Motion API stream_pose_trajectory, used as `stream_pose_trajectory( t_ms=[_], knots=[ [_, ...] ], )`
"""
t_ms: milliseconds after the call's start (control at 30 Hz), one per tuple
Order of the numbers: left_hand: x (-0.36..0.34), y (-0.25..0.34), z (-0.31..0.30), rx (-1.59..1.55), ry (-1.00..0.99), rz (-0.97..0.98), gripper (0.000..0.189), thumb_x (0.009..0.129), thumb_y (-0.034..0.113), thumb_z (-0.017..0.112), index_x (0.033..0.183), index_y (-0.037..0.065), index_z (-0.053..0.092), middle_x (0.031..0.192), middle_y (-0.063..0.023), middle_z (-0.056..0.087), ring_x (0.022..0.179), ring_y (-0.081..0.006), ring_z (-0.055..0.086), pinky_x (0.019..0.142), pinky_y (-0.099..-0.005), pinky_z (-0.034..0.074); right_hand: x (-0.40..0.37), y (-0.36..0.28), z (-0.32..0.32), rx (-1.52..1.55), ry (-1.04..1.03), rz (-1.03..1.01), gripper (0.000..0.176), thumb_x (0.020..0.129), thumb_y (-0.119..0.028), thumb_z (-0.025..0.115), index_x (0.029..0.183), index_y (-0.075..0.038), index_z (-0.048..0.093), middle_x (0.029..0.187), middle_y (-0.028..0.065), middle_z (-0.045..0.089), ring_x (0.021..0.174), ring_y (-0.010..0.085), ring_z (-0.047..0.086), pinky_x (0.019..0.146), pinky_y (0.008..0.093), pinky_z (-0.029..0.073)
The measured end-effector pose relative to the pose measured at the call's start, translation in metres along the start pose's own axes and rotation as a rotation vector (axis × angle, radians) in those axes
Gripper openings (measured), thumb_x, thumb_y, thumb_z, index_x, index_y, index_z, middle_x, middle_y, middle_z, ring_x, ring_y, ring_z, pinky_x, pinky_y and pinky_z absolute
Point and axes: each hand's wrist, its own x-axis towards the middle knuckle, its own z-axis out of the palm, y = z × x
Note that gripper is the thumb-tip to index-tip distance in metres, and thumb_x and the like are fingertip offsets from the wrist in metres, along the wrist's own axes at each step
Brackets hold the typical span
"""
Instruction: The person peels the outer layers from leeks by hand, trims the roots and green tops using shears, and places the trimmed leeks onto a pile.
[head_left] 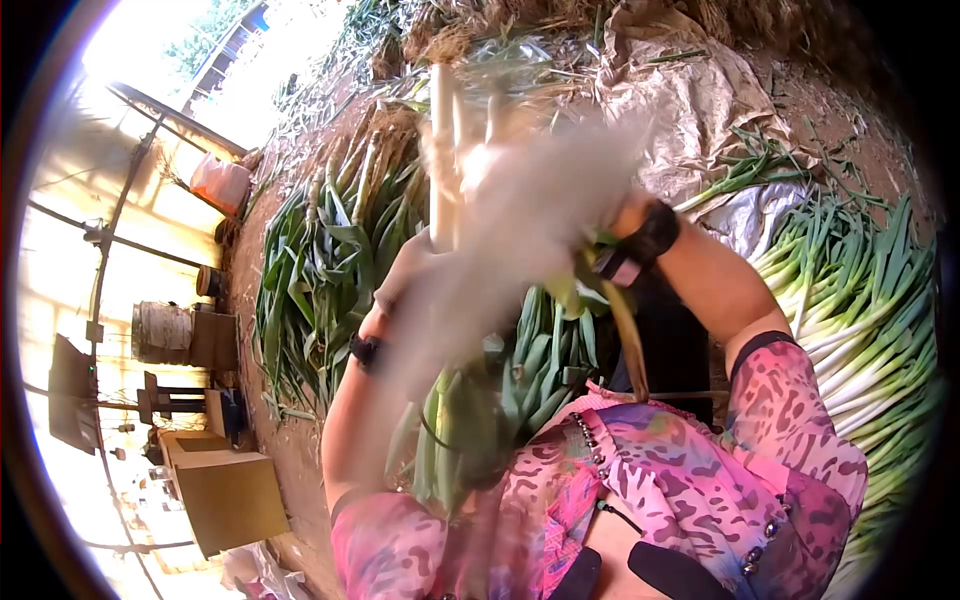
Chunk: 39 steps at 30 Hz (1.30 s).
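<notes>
Upright white leek stalks (442, 150), roots at the top, stand in front of my left hand (402, 268), whose fingers are closed round them. Their green leaves (445, 430) hang down below towards my lap. My right hand (628, 212) is to the right of the stalks, smeared by motion, so its fingers cannot be made out. A wide pale blur (520, 220) crosses in front of both hands; what it is cannot be told. A yellowish leaf (628, 340) hangs below my right wrist.
Leeks with dark green leaves (315, 270) lie in a pile on the left. Cleaned leeks (850, 350) lie in a long heap on the right. A crumpled sack (680, 100) is at the back. A cardboard box (225, 495) and a wooden stool-like object (180, 335) stand far left.
</notes>
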Motion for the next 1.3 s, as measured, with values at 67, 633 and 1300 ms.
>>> stream_pose_trajectory(
  t_ms=[67, 633, 1300],
  knots=[
    [-0.001, 0.002, 0.01, -0.015, -0.017, 0.099, 0.041, 0.086, 0.023, 0.071, 0.119, 0.0, 0.064, 0.099, -0.002, 0.067, 0.084, -0.0094, 0.061, 0.077, -0.0279, 0.05, 0.016, 0.048, 0.016, -0.354, 0.131, -0.146, 0.04, 0.096, -0.037, 0.064, 0.121, -0.006, 0.067, 0.109, 0.0176, 0.069, 0.08, 0.0215, 0.068, 0.075, 0.0329, 0.056],
    [-0.051, 0.091, -0.193, 0.306, 0.662, 0.409, 0.032, 0.089, 0.034, 0.072, 0.104, 0.006, 0.075, 0.087, -0.0042, 0.069, 0.076, -0.0143, 0.064, 0.071, -0.0266, 0.051, -0.042, 0.026, 0.038, 0.376, -0.102, 0.289, 0.04, 0.094, -0.03, 0.064, 0.125, -0.004, 0.063, 0.112, 0.0122, 0.069, 0.1, 0.0164, 0.067, 0.092, 0.0325, 0.053],
    [-0.119, 0.181, -0.226, 0.501, 0.824, 0.826, 0.035, 0.096, 0.018, 0.062, 0.129, 0.011, 0.066, 0.113, -0.0085, 0.067, 0.101, -0.0171, 0.063, 0.09, -0.0286, 0.048, 0.208, -0.077, 0.066, -1.092, 0.407, -0.208, 0.038, 0.091, -0.042, 0.064, 0.108, -0.009, 0.069, 0.085, 0.0164, 0.071, 0.082, 0.0318, 0.071, 0.077, 0.0422, 0.056]
  ],
)
